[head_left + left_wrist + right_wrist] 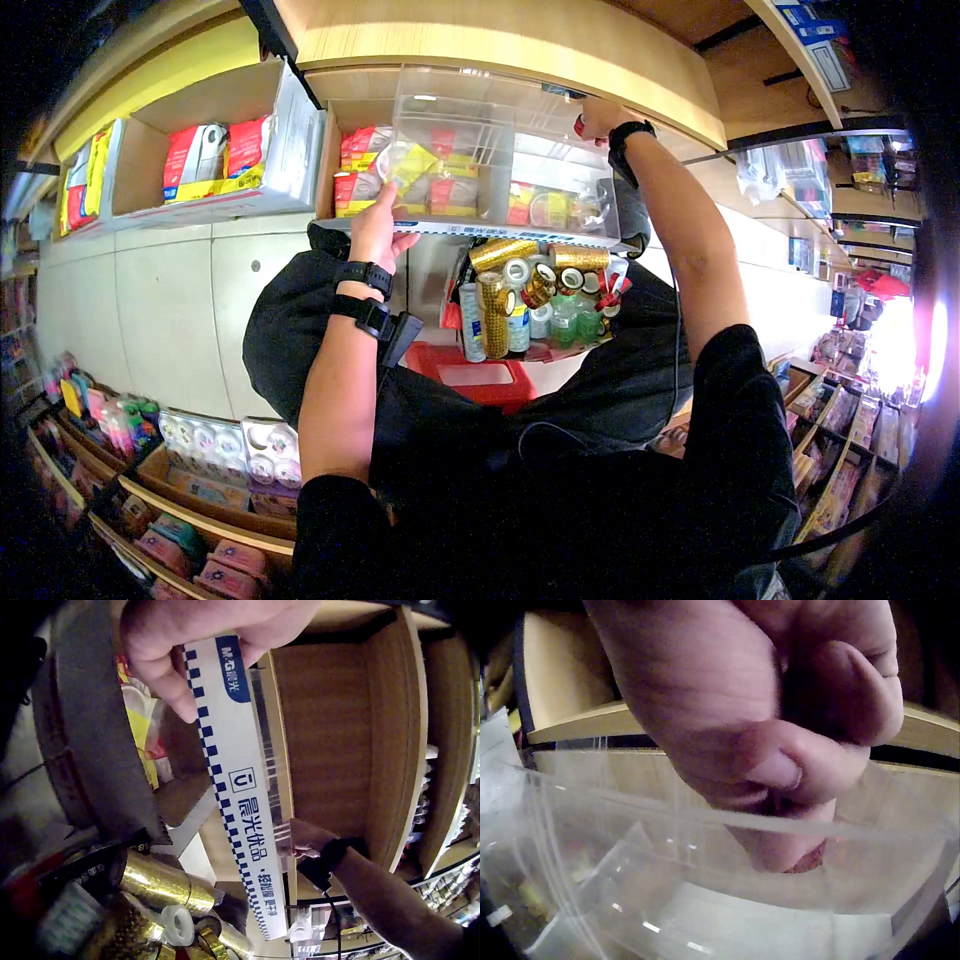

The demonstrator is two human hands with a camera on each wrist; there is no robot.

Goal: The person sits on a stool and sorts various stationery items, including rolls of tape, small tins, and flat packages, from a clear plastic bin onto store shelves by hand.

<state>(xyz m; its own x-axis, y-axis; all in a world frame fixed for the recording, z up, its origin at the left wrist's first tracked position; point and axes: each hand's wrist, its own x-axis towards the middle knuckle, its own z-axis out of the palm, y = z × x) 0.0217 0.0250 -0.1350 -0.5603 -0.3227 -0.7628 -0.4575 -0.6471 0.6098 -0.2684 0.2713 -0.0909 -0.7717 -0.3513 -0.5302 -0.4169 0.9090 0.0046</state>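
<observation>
My left hand (375, 228) grips the front left of a clear plastic display box (450, 110), at the end of its white label strip (238, 787) with a blue checked edge. Fingers curl round the strip's end in the left wrist view. At the box's back right, my right hand (602, 118) reaches in past the clear rim (727, 817) with bent fingers. It pinches a small red, glittery thing (810, 859), mostly hidden by the fingertips. Red and yellow packets (450, 195) show through the clear walls on the left, and more packs (540, 205) on the right.
Between my knees stands a box of gold tape rolls (493, 310), green bottles (565, 320) and other rolls, above a red stool (470, 370). An open carton (290, 130) of packets sits left. A wooden shelf (500, 35) edges the back; stocked shelves (200, 530) lie behind.
</observation>
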